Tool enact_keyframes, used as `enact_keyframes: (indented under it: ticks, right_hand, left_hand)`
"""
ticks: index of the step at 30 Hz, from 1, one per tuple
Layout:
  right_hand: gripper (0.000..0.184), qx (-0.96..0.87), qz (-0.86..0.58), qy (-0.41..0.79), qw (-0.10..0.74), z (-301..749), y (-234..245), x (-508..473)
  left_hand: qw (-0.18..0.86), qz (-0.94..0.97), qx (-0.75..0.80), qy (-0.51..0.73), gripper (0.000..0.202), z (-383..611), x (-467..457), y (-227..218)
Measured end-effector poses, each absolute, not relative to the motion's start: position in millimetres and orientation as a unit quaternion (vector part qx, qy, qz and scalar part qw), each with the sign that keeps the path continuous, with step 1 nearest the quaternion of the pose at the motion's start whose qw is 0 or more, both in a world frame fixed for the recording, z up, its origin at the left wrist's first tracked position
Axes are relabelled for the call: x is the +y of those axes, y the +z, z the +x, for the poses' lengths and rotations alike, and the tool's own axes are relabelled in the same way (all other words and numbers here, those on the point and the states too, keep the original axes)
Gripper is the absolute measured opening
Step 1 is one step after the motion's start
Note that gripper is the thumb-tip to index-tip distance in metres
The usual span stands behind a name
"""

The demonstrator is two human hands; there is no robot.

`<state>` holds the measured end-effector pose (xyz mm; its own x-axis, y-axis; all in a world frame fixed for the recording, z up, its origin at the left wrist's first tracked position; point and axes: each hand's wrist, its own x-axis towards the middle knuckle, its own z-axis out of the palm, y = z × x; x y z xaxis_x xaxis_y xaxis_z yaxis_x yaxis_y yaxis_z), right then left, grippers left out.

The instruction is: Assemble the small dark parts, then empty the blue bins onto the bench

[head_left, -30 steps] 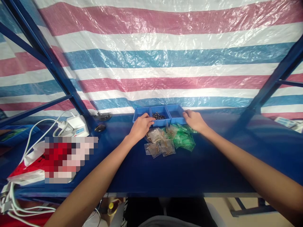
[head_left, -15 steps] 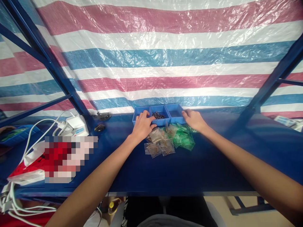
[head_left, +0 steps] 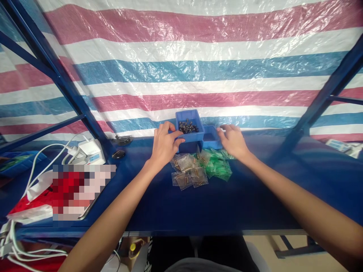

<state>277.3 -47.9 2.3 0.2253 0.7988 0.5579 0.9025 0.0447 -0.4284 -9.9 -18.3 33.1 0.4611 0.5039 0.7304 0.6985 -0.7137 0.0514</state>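
Note:
My left hand (head_left: 163, 146) grips the left side of a small blue bin (head_left: 195, 133) that holds dark little parts, lifted and tilted above the blue table (head_left: 215, 204). My right hand (head_left: 233, 142) rests with its fingers on the rim of an empty blue bin (head_left: 210, 140) standing just right of it. In front of both hands lie several clear bags of brass parts (head_left: 187, 173) and, beside them, several green bags (head_left: 219, 167).
A striped plastic tarp (head_left: 198, 75) hangs close behind the bins. Blue frame bars (head_left: 70, 94) slant up at left and right. White cables and a charger (head_left: 88, 149), a small black object (head_left: 118, 154) and a red-and-white bag (head_left: 31, 206) lie at the left.
My left hand has closed on the middle bin with the dark parts and raised it off the table. My right hand stayed at the right bin.

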Motion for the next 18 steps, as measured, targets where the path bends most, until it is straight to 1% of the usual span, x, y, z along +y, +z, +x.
enact_keyframes:
  ticks: [1, 2, 4, 5, 7, 8, 11, 12, 13, 15, 16, 18]
  right_hand:
    - [0.05, -0.615, -0.674, -0.049, 0.406, 272.8, 8.2, -52.1]
    - [0.05, -0.607, -0.661, 0.001, 0.441, 266.9, 14.8, -57.3]
    - [0.056, -0.567, -0.619, 0.198, 0.506, 252.4, 28.5, -69.9]
    - [0.058, -0.544, -0.584, 0.297, 0.525, 244.6, 34.8, -76.7]
    - [0.053, -0.533, -0.507, 0.44, 0.515, 230.4, 44.8, -89.3]
    - [0.047, -0.522, -0.487, 0.471, 0.518, 225.1, 48.5, -94.3]
    - [0.029, -0.455, -0.488, 0.499, 0.553, 219.2, 54.7, -101.2]
    - [0.025, -0.434, -0.494, 0.499, 0.564, 220.5, 55.7, -100.9]
    - [0.023, -0.422, -0.499, 0.495, 0.573, 222.9, 56.1, -99.7]
    - [0.023, -0.421, -0.511, 0.467, 0.586, 230.0, 55.6, -95.4]
    - [0.025, -0.426, -0.52, 0.449, 0.589, 233.8, 54.6, -92.9]
    - [0.033, -0.435, -0.538, 0.418, 0.589, 240.8, 51.7, -88.2]
  left_hand:
    - [0.127, -0.844, -0.347, -0.389, 0.021, -9.8, -22.9, 37.8]
    - [0.123, -0.845, -0.339, -0.395, 0.022, -9.4, -27.7, 41.8]
    - [0.117, -0.853, -0.32, -0.395, 0.023, -7.4, -37.4, 46.6]
    - [0.115, -0.86, -0.308, -0.39, 0.023, -5.8, -42.2, 47.3]
    - [0.103, -0.879, -0.28, -0.373, 0.022, -0.9, -50.8, 45.2]
    - [0.091, -0.888, -0.266, -0.364, 0.022, 2.3, -54.6, 42.6]
    - [0.004, -0.889, -0.262, -0.375, 0.021, 14.0, -63.2, 30.2]
    - [-0.035, -0.876, -0.275, -0.395, 0.026, 17.8, -65.1, 25.4]
    - [-0.073, -0.859, -0.291, -0.416, 0.039, 21.3, -66.4, 20.8]
    - [-0.129, -0.836, -0.318, -0.428, 0.065, 26.3, -67.8, 13.0]
    - [-0.14, -0.841, -0.324, -0.41, 0.07, 27.7, -68.0, 10.0]
    - [-0.14, -0.872, -0.322, -0.341, 0.062, 28.7, -67.6, 5.9]
